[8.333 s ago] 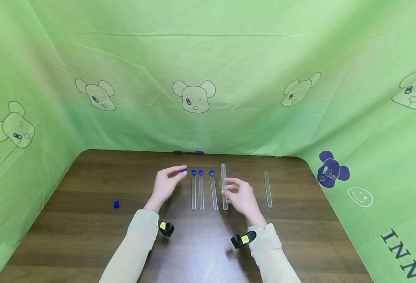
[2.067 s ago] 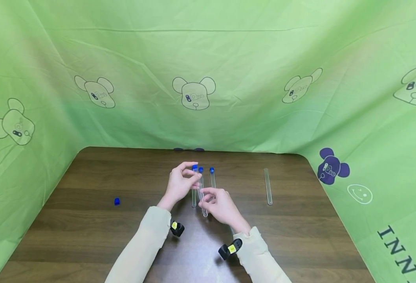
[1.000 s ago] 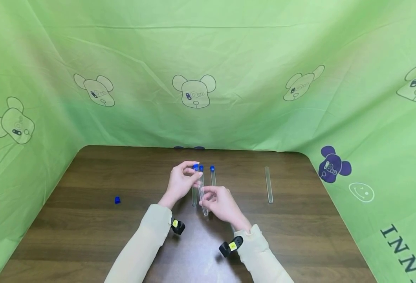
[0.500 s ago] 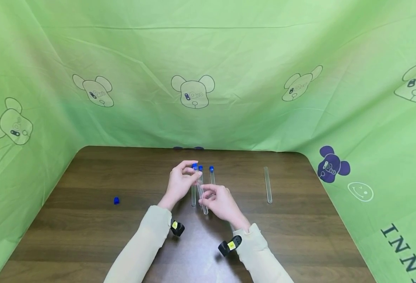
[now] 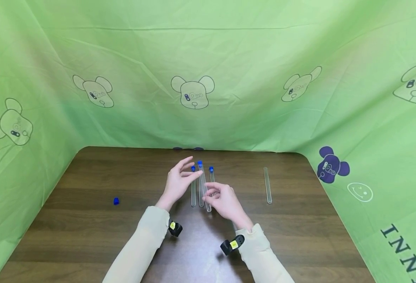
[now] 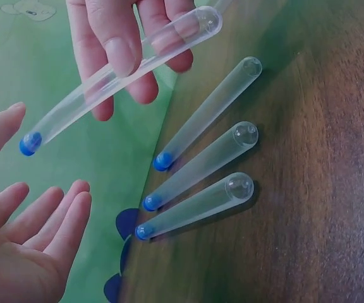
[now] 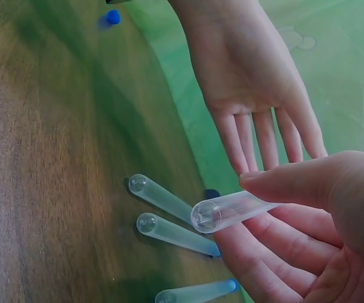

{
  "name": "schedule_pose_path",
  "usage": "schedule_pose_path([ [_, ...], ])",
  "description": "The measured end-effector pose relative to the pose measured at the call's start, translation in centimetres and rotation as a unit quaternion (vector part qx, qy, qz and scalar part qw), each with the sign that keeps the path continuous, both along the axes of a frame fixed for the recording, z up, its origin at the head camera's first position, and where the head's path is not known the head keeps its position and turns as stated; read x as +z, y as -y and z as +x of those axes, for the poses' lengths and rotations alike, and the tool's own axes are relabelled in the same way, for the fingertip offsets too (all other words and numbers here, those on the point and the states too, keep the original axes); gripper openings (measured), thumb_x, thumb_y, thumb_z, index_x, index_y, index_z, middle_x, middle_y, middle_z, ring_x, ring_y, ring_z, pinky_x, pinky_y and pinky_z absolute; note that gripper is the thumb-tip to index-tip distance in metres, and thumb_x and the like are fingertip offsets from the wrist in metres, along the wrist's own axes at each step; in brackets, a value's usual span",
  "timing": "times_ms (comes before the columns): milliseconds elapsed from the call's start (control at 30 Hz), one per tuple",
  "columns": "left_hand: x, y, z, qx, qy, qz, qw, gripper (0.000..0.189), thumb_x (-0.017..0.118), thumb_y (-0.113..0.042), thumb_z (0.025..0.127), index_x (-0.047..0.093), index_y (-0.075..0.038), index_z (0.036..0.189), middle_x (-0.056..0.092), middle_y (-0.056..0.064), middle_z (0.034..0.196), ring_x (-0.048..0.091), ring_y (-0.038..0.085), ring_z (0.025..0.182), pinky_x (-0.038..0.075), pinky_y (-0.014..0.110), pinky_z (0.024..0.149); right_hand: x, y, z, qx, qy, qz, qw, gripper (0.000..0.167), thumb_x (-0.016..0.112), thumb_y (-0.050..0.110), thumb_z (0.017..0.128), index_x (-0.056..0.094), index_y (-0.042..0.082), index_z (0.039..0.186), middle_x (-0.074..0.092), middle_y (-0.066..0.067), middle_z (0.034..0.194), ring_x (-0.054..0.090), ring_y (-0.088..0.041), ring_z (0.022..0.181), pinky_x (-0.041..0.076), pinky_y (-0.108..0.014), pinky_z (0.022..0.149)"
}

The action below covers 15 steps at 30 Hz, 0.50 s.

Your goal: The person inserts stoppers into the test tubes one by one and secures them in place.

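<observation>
My right hand pinches a clear test tube between thumb and fingers, holding it tilted above the table. A blue cap sits on its far end; its rounded end faces me. Just left of that cap, my left hand hangs with fingers spread and nothing in them. Below lie three more capped tubes side by side: one on the left, one in the middle and one on the right. In the head view the right hand partly hides the rightmost one.
An uncapped test tube lies alone to the right on the brown wooden table. A loose blue cap rests at the left. Green printed cloth rises behind the table and along both sides.
Earlier, my left hand carried a cap to the open tube in my right hand. Now the cap is on the tube, the left fingers have let go, and the right hand has shifted slightly right.
</observation>
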<state>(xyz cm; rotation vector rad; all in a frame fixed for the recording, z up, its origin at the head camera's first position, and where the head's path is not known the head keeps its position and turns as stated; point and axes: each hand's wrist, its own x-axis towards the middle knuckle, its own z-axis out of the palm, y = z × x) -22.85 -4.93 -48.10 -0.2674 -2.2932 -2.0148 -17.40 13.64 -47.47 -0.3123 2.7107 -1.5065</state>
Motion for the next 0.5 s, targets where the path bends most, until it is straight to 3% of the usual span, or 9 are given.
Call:
schedule_pose_path([
  [67, 0.5, 0.0, 0.3, 0.003, 0.000, 0.002, 1.0000, 0.063, 0.082, -0.024, 0.089, 0.056, -0.011, 0.145, 0.064, 0.018, 0.133, 0.071, 0.029, 0.102, 0.057, 0.044, 0.089, 0.0, -0.1, -0.1, 0.000, -0.001, -0.003, 1.0000, 0.041, 0.079, 0.003, 0.085, 0.069, 0.001, 0.125, 0.073, -0.001, 0.089, 0.069, -0.014, 0.073, 0.058, -0.033, 0.068],
  [200, 0.5, 0.3, 0.3, 0.005, 0.005, 0.000, 1.0000, 0.061, 0.082, -0.025, 0.090, 0.058, -0.011, 0.144, 0.064, 0.019, 0.132, 0.071, 0.028, 0.103, 0.057, 0.043, 0.089, 0.1, -0.4, -0.2, -0.003, 0.000, -0.007, 1.0000, 0.042, 0.080, 0.003, 0.085, 0.069, 0.001, 0.126, 0.073, -0.001, 0.090, 0.069, -0.014, 0.073, 0.058, -0.032, 0.067],
  [267, 0.5, 0.5, 0.3, 0.005, 0.009, -0.004, 0.9999, 0.060, 0.082, -0.025, 0.090, 0.058, -0.012, 0.143, 0.064, 0.018, 0.132, 0.071, 0.027, 0.103, 0.057, 0.042, 0.089, 0.2, -0.5, -0.2, -0.005, 0.000, -0.010, 0.9999, 0.043, 0.080, 0.003, 0.085, 0.069, 0.001, 0.126, 0.074, -0.002, 0.090, 0.069, -0.015, 0.073, 0.058, -0.032, 0.067],
  [300, 0.0, 0.7, 0.0, 0.003, 0.008, -0.006, 0.9999, 0.061, 0.082, -0.028, 0.089, 0.058, -0.014, 0.143, 0.065, 0.017, 0.132, 0.071, 0.025, 0.102, 0.057, 0.041, 0.089, 0.2, -0.5, -0.2, -0.007, 0.002, -0.010, 0.9999, 0.043, 0.080, 0.003, 0.085, 0.069, 0.001, 0.126, 0.074, -0.002, 0.090, 0.070, -0.015, 0.074, 0.058, -0.032, 0.068],
  [500, -0.1, 1.4, 0.4, 0.003, 0.017, -0.027, 0.9995, 0.060, 0.081, -0.031, 0.090, 0.059, -0.015, 0.143, 0.065, 0.016, 0.133, 0.070, 0.026, 0.104, 0.057, 0.042, 0.088, 0.3, -0.8, -0.2, -0.016, 0.009, -0.009, 0.9998, 0.044, 0.080, 0.003, 0.085, 0.069, 0.002, 0.127, 0.074, -0.001, 0.090, 0.070, -0.016, 0.075, 0.058, -0.032, 0.069],
])
